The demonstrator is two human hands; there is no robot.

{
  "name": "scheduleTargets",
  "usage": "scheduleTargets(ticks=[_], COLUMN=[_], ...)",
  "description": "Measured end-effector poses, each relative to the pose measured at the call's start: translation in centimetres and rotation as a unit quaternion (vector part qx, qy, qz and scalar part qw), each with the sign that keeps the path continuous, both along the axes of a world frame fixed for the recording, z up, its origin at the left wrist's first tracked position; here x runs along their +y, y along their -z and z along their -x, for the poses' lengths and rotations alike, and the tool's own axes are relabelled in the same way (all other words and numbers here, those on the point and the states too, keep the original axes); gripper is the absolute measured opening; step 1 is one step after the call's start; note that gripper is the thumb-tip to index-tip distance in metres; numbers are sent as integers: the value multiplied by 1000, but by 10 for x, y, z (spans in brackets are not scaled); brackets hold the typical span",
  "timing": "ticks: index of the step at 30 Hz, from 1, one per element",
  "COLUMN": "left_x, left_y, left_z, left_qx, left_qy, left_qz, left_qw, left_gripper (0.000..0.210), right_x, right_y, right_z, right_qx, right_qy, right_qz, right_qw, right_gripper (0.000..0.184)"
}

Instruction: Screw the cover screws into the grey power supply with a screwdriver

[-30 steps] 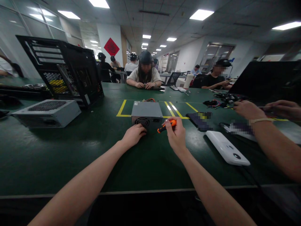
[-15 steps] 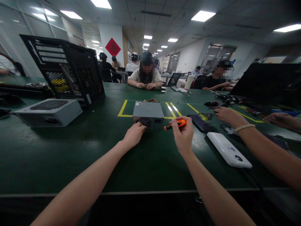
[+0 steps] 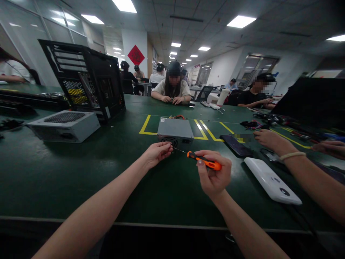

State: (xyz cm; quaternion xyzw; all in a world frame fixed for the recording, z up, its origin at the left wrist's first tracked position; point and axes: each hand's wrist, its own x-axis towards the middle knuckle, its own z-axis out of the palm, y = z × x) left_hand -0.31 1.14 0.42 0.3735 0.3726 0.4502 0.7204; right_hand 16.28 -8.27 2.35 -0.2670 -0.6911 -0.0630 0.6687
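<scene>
Holding an orange-handled screwdriver (image 3: 204, 160) by the grey power supply (image 3: 175, 129).

Curled shut around the handle, the right hand (image 3: 214, 176) points the thin shaft left toward the left hand (image 3: 157, 153), whose fingertips pinch together near the tip (whether anything sits between them cannot be told). The power supply lies mid-table, just beyond both hands, inside yellow tape lines. An open black computer case (image 3: 88, 81) stands toward the far left edge. Bare green table (image 3: 67, 172) stretches to the near edge. A co-worker's hand (image 3: 269, 140) rests at right.

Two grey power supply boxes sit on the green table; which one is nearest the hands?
The smaller power supply inside the yellow tape outline, just beyond the left hand; the larger one lies far left by the black case.
</scene>
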Motion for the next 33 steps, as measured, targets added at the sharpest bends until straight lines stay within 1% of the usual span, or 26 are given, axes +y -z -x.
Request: scheduleTargets(ticks=[2,4,5,6,7,9,10,11,12,13,15,19,23,24,26,28,31,33], left_x=[2,4,5,5,5,4,2,-1,-4,-7,-13,-21,-24,-24,-24,-23,-19,-17], left_y=[3,8,11,13,14,15,15,15,15,14,14,13,12,12,13,14,16,17], left_z=[1,3,4,6,7,8,7,5,2,-2,-12,-33,-42,-43,-42,-42,-41,-40], left_qx=[25,76,121,185,260,397,444,473,488,493,493,518,543,547,549,545,549,556], left_qy=[-10,-24,-29,-32,-34,-32,-25,-14,1,20,52,80,112,117,121,116,84,76], left_qz=[-19,-60,-94,-144,-205,-329,-383,-427,-460,-485,-520,-558,-604,-611,-613,-608,-588,-577], left_qw=[999,995,988,972,943,856,810,771,742,722,696,644,573,561,554,566,588,593], left_gripper=[6,7,8,10,12,15,16,17,18,20,21,25,31,31,31,30,32,33], right_x=[2,3,4,5,5,6,7,7,8,8,9,11,12,12,12,12,12,12], right_y=[0,-1,-1,-1,0,0,-1,-1,-1,-2,-3,-5,-5,-5,-5,-6,-7,-8], right_z=[0,-1,-1,-2,-2,-2,-3,-3,-3,-3,-4,-5,-4,-4,-4,-4,-4,-4], right_qx=[20,35,39,40,42,45,46,47,49,52,65,90,97,97,97,101,111,116], right_qy=[7,18,26,37,48,65,71,77,81,85,97,107,110,112,111,105,100,101], right_qz=[21,40,48,55,62,76,81,83,82,80,74,61,68,68,64,60,56,58], right_qw=[1000,998,998,997,996,994,993,992,992,992,990,988,987,987,987,988,987,986], right_gripper=[34,31,30,29,27,25,24,24,23,23,22,20,20,20,21,22,22,22])
